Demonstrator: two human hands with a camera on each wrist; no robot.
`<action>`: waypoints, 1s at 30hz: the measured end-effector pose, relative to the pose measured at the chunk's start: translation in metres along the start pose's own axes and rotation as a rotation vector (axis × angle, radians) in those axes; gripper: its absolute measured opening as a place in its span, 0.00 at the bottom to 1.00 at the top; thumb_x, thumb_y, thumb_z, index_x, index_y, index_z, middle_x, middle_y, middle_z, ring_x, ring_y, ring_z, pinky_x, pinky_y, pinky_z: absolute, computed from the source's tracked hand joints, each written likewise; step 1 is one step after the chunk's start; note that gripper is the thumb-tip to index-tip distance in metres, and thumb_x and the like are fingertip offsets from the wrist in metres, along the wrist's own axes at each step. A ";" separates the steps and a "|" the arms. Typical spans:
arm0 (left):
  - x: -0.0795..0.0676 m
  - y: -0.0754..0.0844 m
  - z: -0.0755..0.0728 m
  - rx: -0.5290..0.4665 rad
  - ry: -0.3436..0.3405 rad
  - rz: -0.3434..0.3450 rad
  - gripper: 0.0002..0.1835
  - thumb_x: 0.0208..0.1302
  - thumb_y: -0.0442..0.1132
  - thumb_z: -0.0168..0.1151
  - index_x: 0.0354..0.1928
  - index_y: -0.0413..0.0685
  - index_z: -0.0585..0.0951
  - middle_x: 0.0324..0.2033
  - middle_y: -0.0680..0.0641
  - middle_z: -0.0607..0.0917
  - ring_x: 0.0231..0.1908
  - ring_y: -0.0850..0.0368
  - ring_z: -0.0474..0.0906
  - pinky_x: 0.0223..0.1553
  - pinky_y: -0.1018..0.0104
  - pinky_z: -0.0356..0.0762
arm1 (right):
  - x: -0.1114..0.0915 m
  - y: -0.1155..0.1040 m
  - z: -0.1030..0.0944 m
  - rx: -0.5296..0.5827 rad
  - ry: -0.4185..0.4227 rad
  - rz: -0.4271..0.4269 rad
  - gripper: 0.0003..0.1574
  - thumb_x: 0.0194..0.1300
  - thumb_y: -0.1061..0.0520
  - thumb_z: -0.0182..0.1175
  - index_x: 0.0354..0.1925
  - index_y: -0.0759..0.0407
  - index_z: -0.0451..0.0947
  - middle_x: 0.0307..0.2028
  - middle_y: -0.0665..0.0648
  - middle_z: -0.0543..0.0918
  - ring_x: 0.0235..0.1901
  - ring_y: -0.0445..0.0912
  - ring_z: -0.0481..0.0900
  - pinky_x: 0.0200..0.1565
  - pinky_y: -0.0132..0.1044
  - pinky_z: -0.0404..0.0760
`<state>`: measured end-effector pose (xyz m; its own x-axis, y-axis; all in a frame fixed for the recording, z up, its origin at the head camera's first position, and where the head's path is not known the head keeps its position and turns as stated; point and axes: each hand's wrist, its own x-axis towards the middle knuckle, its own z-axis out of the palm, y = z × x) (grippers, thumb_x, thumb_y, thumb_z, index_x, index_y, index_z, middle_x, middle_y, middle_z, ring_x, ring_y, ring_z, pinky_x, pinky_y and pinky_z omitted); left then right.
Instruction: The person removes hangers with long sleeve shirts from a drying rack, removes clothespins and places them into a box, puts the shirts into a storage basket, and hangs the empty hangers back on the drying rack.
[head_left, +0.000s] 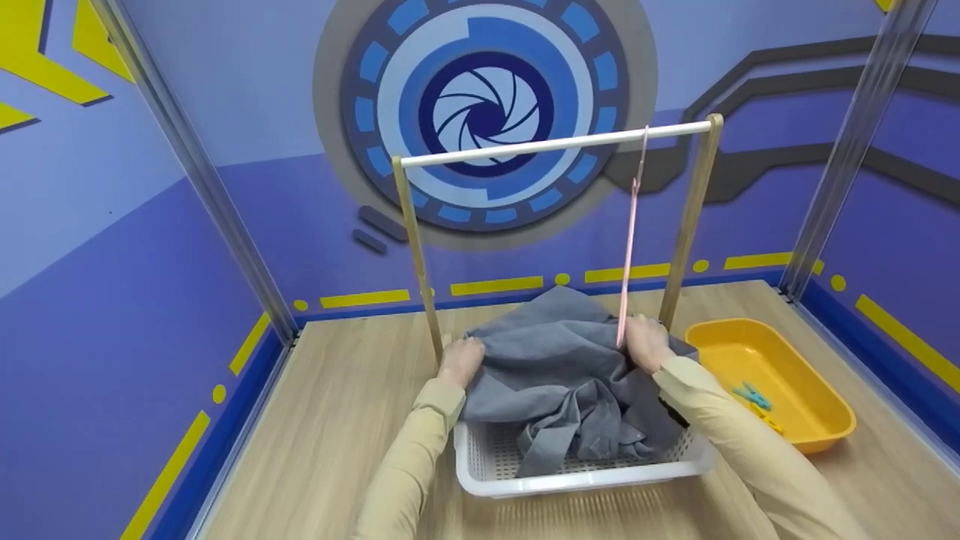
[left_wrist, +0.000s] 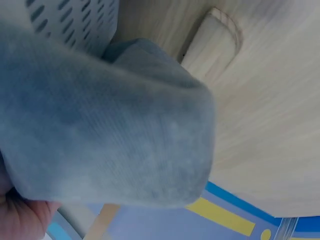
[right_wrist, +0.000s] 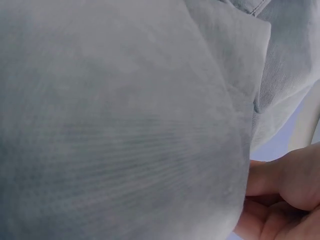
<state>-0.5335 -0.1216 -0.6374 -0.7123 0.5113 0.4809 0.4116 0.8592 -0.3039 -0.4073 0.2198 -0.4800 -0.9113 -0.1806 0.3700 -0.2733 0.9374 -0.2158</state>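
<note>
A grey cloth garment [head_left: 555,352] is bunched above a white perforated basket [head_left: 585,480], and its lower folds hang into it. My left hand [head_left: 462,360] grips the garment's left edge; in the left wrist view the grey fabric [left_wrist: 110,125] fills much of the picture beside part of that hand [left_wrist: 25,217]. On the other side my right hand [head_left: 646,341] pinches the cloth, close to the lower end of a pink hanger [head_left: 628,262]. Thumb and fingers [right_wrist: 265,180] hold the fabric edge in the right wrist view. The garment's exact kind is unclear.
Behind the basket stands a wooden rack with a white rail [head_left: 525,148], from which the hanger hangs. A yellow tray [head_left: 814,390] at the right holds a teal clothespin [head_left: 752,395] and a yellow one [head_left: 766,418]. Printed panels enclose the wooden table [head_left: 322,420].
</note>
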 end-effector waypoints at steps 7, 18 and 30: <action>0.006 0.017 -0.093 0.091 -0.107 -0.012 0.14 0.59 0.33 0.52 0.20 0.54 0.82 0.20 0.51 0.79 0.18 0.53 0.75 0.17 0.58 0.70 | 0.005 0.013 -0.011 0.116 0.016 0.047 0.17 0.57 0.72 0.48 0.15 0.64 0.72 0.20 0.66 0.76 0.23 0.61 0.76 0.24 0.53 0.74; 0.002 0.023 -0.208 -0.031 -0.055 -0.034 0.09 0.56 0.29 0.54 0.23 0.43 0.81 0.20 0.46 0.79 0.21 0.51 0.77 0.18 0.61 0.73 | -0.004 0.038 -0.030 0.454 0.106 0.192 0.16 0.49 0.77 0.50 0.33 0.71 0.82 0.29 0.66 0.81 0.29 0.56 0.78 0.32 0.43 0.75; 0.015 0.020 -0.242 -0.231 0.085 -0.120 0.05 0.59 0.23 0.50 0.29 0.35 0.75 0.21 0.38 0.79 0.21 0.45 0.78 0.18 0.57 0.74 | -0.009 0.032 -0.057 1.164 -0.005 0.502 0.21 0.60 0.75 0.50 0.53 0.82 0.65 0.30 0.55 0.80 0.23 0.39 0.79 0.32 0.34 0.77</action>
<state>-0.3991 -0.0922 -0.4373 -0.7174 0.3973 0.5722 0.4531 0.8901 -0.0499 -0.3905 0.2679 -0.4387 -0.9933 0.1147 0.0144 -0.0043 0.0881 -0.9961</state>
